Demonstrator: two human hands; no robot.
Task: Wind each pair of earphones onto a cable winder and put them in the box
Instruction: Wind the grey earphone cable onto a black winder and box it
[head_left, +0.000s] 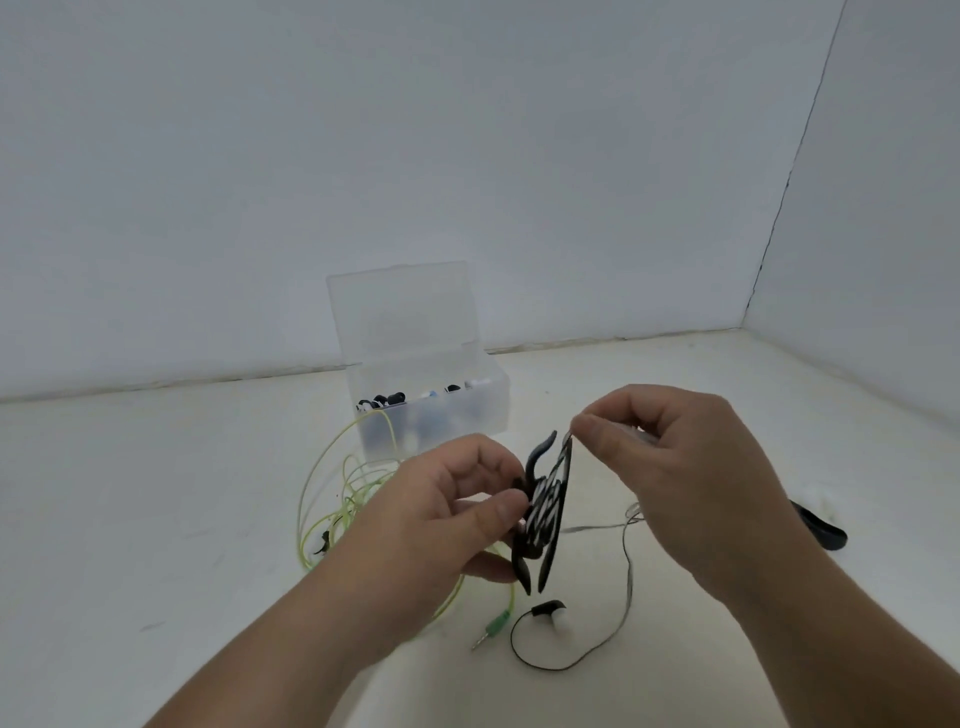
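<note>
Right hand (675, 467) thumb and forefinger pinch the thin grey cable (629, 577) at the top of the flat black curly-armed cable winder (545, 514), gripped in left hand (457, 514) fingers; glossy green earphones (332, 499) lie tangled before the open translucent plastic box (441, 421)

Box (441, 421) contents indistinct through plastic

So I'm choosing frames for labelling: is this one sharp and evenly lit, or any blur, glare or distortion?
Head view: soft, even light, no glare, faint shadows on the table; wall seam looks nearly straight; winder and cable slightly smeared; box contents hazy through plastic.
</note>
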